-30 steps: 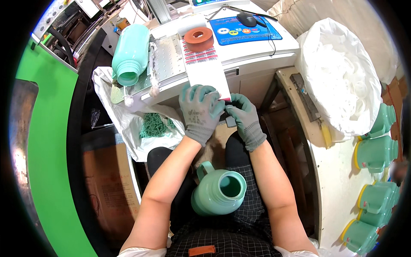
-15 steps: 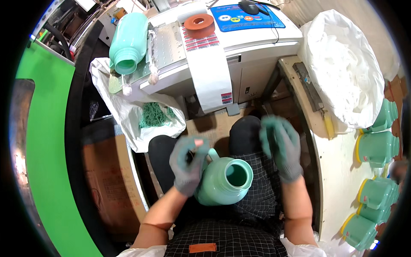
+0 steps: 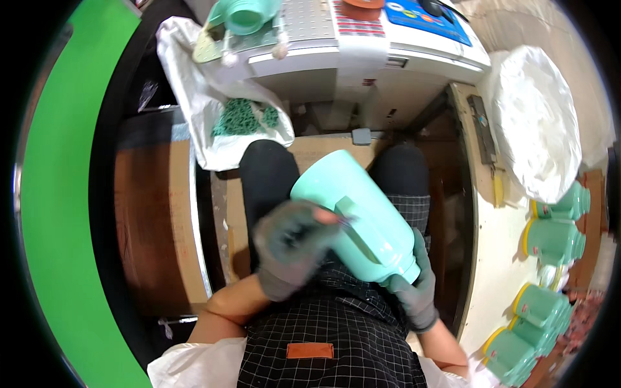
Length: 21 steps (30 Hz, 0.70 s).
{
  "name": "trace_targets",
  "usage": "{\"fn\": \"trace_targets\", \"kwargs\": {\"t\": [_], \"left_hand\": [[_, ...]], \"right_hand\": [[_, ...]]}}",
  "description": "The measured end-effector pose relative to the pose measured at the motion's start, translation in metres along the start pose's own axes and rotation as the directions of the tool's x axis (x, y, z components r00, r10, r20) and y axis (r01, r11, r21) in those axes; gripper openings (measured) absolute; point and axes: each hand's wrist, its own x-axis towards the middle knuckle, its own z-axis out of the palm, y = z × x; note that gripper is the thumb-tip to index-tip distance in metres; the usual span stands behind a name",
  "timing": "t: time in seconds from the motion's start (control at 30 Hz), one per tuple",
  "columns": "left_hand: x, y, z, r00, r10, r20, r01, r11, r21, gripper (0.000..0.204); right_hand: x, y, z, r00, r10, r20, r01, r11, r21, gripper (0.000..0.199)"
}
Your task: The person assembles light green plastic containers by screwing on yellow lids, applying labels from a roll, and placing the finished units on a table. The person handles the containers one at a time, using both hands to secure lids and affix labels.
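Note:
A mint-green plastic jug shell [image 3: 381,216] lies tilted over my lap, its base toward the far left and its neck toward me at the right. My right hand [image 3: 417,291], in a grey-green glove, is closed around the neck. Beside the jug's handle is my gloved left hand [image 3: 288,249], smeared by motion, its fingers curled. One bare fingertip reaches to the handle, where a small dark thing shows at its tip, too blurred to name. Under the jug are my dark trousers and a black checked apron [image 3: 310,372].
A white bag [image 3: 184,71] with green trimmings [image 3: 236,119] hangs ahead left. Another green jug [image 3: 247,16] lies on the machine top. On the right bench [image 3: 475,271] are a large white bag [image 3: 537,129], a dark bar [image 3: 481,126], a yellow-handled tool [image 3: 497,189] and several jugs [image 3: 553,239].
The jug has gone from standing upright on my lap to lying tilted, base away. My right hand has moved in and taken hold of its neck. The view has shifted downward.

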Motion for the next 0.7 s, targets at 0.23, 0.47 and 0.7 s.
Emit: {"fn": "trace_targets", "kwargs": {"t": [0.23,0.47,0.7], "left_hand": [[0.003,-0.016,-0.064,0.796,-0.573,-0.192,0.518,0.811,-0.273,0.016],[-0.005,-0.026,-0.068,0.800,-0.563,-0.208,0.531,0.825,-0.193,0.020],[0.007,-0.055,-0.125,0.941,-0.206,-0.269,0.339,0.570,0.748,0.026]], "right_hand": [[-0.004,0.043,0.023,0.983,-0.162,0.091,0.181,0.946,-0.268,0.123],[-0.004,0.053,0.022,0.964,-0.211,0.161,0.254,0.910,-0.329,0.116],[0.010,0.009,0.028,0.999,0.019,0.051,-0.020,1.000,0.020,0.119]]}}
